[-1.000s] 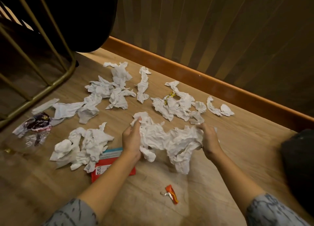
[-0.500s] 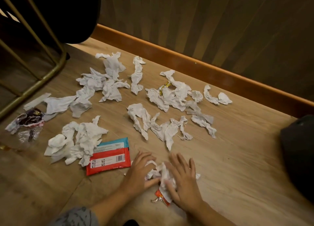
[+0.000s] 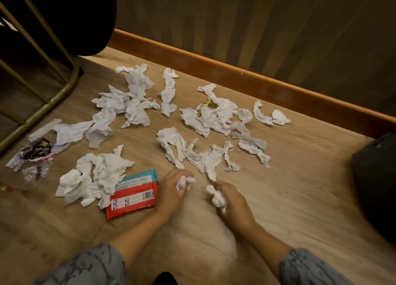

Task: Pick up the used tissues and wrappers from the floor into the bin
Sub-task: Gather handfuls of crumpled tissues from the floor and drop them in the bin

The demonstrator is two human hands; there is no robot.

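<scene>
I see a tissue wad (image 3: pixel 185 182) now lifted in my left hand (image 3: pixel 173 191) and another tissue clump (image 3: pixel 216 197) in my right hand (image 3: pixel 233 201); half a second ago both palms pressed flat. Both fists curl just above the wood floor (image 3: pixel 289 188), beside the red wipes pack (image 3: pixel 133 196).

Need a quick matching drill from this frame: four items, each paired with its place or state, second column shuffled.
1. left hand
2. red and teal wipes pack
3. yellow candy wrapper
4. dark foil wrapper

A. far left, near the brass frame
B. tangled among tissues toward the wall
C. gripping a balled tissue
D. flat on the floor, partly under a tissue pile

Pairs: 1-C, 2-D, 3-B, 4-A
</scene>
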